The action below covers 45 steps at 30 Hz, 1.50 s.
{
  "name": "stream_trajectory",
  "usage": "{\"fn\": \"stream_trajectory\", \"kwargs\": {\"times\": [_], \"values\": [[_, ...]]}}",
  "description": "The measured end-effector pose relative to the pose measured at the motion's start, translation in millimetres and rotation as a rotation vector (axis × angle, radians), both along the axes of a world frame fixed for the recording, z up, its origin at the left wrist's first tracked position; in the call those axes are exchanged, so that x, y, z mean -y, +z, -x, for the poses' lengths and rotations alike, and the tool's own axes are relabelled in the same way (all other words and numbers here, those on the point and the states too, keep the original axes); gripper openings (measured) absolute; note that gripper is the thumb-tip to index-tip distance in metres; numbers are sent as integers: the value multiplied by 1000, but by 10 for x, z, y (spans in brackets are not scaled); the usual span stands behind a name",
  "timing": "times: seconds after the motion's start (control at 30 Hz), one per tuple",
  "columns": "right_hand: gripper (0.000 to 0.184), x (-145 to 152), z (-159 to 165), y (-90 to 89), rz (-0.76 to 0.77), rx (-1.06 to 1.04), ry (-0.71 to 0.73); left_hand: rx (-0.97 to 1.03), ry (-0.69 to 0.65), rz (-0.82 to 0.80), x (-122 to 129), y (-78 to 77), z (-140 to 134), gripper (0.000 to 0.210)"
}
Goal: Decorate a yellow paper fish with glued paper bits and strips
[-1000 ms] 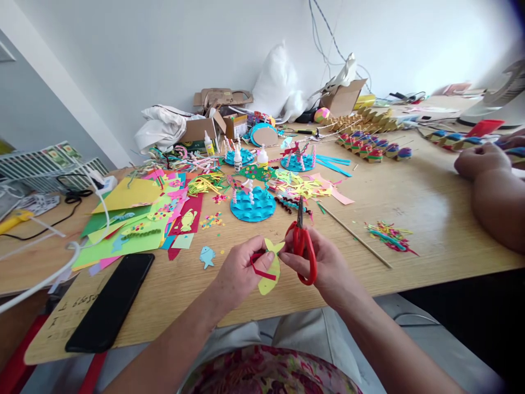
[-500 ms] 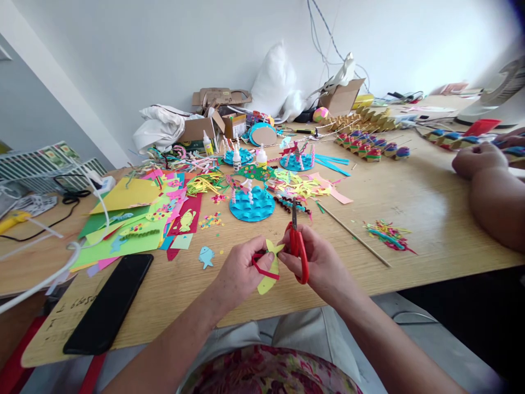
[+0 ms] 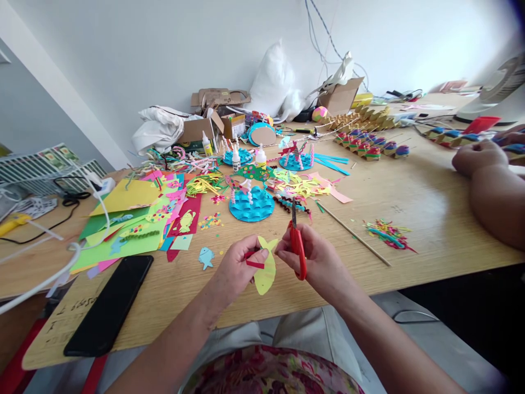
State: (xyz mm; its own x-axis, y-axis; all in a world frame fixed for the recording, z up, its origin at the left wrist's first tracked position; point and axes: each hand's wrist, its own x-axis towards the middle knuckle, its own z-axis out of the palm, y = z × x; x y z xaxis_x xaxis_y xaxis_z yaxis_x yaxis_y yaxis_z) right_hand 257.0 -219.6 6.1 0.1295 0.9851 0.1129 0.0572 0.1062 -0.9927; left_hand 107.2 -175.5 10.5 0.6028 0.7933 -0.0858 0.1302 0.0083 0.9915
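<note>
Between the thumb and fingers of my left hand [image 3: 240, 264] is a yellow paper fish [image 3: 266, 273], its forked tail pointing up. A narrow red paper strip [image 3: 255, 264] is pinched in the same hand and lies by the fish. My right hand [image 3: 318, 253] holds red-handled scissors [image 3: 298, 249], blades pointing up and away. Its thumb and fingertip are pressed together just right of the fish's tail; whether something small is between them I cannot make out. A light blue paper fish [image 3: 206, 257] lies on the table left of my hands.
Past my hands stands a blue scalloped disc [image 3: 251, 205] with paper fish on it. Coloured paper sheets [image 3: 123, 230] and a black phone [image 3: 109, 306] lie left. A wooden stick [image 3: 356, 235] and strip scraps [image 3: 388, 235] lie right. Another person's arm [image 3: 492, 191] rests at far right.
My left hand has shifted slightly left with the fish and red strip, and more of the fish's body shows. The right fingertips are now apart from the tail.
</note>
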Motion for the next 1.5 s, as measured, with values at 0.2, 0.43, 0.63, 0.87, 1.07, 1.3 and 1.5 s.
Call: {"fn": "stream_trajectory", "kwargs": {"times": [0.2,0.43,0.63,0.87,1.07,1.3,1.5], "values": [[21,-15,11,8,22,16,-22,-13,0,-75,-5,-3,-5,17],[18,10,-64,-42,64,16,-67,-152,56,-395,-10,22,28,4],[20,123,-108,4,50,-16,-132,-262,86,-820,-49,37,73,17],[22,146,-138,239,-47,346,-57,-292,-22,-812,-72,73,64,22],[10,19,-120,256,-63,591,27,-312,-165,-748,-91,133,8,24],[22,28,-204,73,-26,112,-115,-150,116,-661,-123,122,89,28],[27,84,-131,-15,-9,-233,-296,219,261,-104,86,-117,9,28]]}}
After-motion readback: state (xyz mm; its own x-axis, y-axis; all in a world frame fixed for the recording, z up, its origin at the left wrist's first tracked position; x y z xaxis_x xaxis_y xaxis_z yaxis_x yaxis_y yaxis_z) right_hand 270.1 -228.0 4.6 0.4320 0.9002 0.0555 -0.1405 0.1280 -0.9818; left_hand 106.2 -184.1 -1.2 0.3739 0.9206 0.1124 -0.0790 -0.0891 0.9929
